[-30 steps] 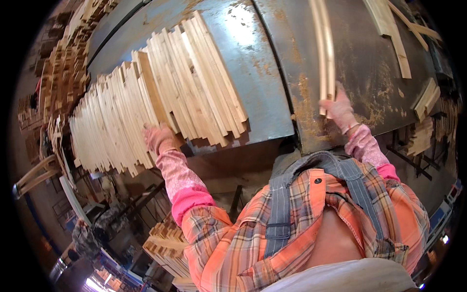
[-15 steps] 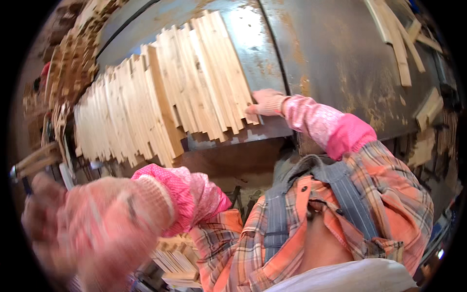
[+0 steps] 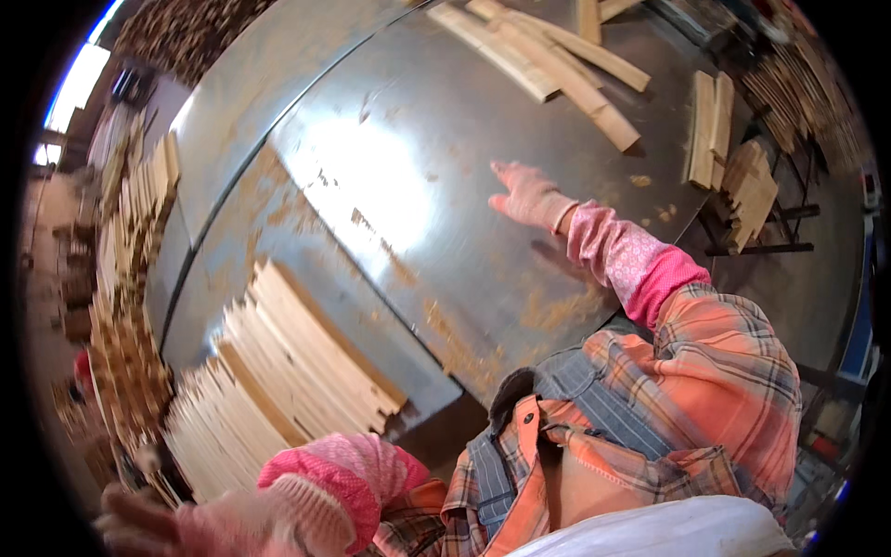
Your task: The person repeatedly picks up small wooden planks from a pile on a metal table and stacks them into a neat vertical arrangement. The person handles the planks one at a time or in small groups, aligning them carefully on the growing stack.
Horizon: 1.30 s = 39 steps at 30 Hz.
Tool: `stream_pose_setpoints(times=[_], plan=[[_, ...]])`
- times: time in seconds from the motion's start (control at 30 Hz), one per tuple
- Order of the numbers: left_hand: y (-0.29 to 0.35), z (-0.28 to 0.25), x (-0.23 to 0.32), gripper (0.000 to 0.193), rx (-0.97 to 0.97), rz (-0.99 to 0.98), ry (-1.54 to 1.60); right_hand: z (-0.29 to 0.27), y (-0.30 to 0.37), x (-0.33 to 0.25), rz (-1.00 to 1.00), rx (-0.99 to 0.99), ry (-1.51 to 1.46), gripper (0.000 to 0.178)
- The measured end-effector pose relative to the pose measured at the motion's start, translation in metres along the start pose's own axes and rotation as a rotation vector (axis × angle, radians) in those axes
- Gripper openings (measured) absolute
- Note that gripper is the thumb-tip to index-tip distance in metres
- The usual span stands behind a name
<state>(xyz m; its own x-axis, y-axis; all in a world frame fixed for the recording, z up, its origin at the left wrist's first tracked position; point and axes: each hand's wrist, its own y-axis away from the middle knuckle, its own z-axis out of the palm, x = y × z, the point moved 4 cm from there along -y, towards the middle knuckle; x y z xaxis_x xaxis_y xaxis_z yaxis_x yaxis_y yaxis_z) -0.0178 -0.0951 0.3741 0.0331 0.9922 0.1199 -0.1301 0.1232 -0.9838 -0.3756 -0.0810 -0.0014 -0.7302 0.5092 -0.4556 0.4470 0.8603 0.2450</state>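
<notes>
My right hand [image 3: 531, 196], in a pale pink knit glove, reaches out over the metal table [image 3: 464, 278] with its fingers stretched and nothing in them. A shadow lies on the metal below its wrist. Close by, beyond its fingertips, are loose wooden strips [image 3: 566, 70]. My left hand [image 3: 213, 524], gloved alike, is low at the left edge of the view, partly blurred and cut off. Its fingers look apart and I see nothing held. Near it, a row of pale wooden strips [image 3: 306, 357] lies side by side on the table, with uneven ends.
Short boards [image 3: 710, 130] sit at the table's right edge, beside a dark metal rack [image 3: 789, 218] holding wood. Stacked timber [image 3: 130, 371] stands along the left. A dark seam [image 3: 371, 288] crosses the tabletop, and sawdust patches [image 3: 557, 306] dot it.
My right hand has left the end of the strip row and now hangs over the table farther right. The view has turned right, and my left hand sits lower in it.
</notes>
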Motion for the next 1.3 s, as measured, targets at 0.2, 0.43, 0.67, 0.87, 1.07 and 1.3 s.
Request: stream_pose_setpoints(times=[0.2,0.43,0.67,0.87,1.07,1.3], plan=[[0.138,0.093,-0.077,0.041,-0.295,-0.406,-0.437,-0.151,-0.093,0.178,0.533,0.196,0.17,0.075],[0.281,0.236,-0.077,0.05,-0.386,-1.528,-0.061,-0.149,-0.088,0.278,0.443,-0.125,0.044,0.036],[0.443,0.338,-0.083,0.045,-0.737,-1.983,0.056,-0.087,0.0,0.14,0.157,-0.416,-0.356,0.051],[0.475,0.295,-0.084,0.024,-0.322,-2.216,0.066,-0.14,-0.121,0.238,0.26,0.032,-0.152,0.062],[0.444,0.276,-0.107,0.028,-0.372,-2.098,-0.167,-0.159,-0.219,0.291,0.373,-0.152,-0.024,0.056],[0.438,0.26,-0.133,0.028,-0.32,-1.967,-0.18,-0.121,-0.244,0.181,0.322,0.062,-0.102,0.046]])
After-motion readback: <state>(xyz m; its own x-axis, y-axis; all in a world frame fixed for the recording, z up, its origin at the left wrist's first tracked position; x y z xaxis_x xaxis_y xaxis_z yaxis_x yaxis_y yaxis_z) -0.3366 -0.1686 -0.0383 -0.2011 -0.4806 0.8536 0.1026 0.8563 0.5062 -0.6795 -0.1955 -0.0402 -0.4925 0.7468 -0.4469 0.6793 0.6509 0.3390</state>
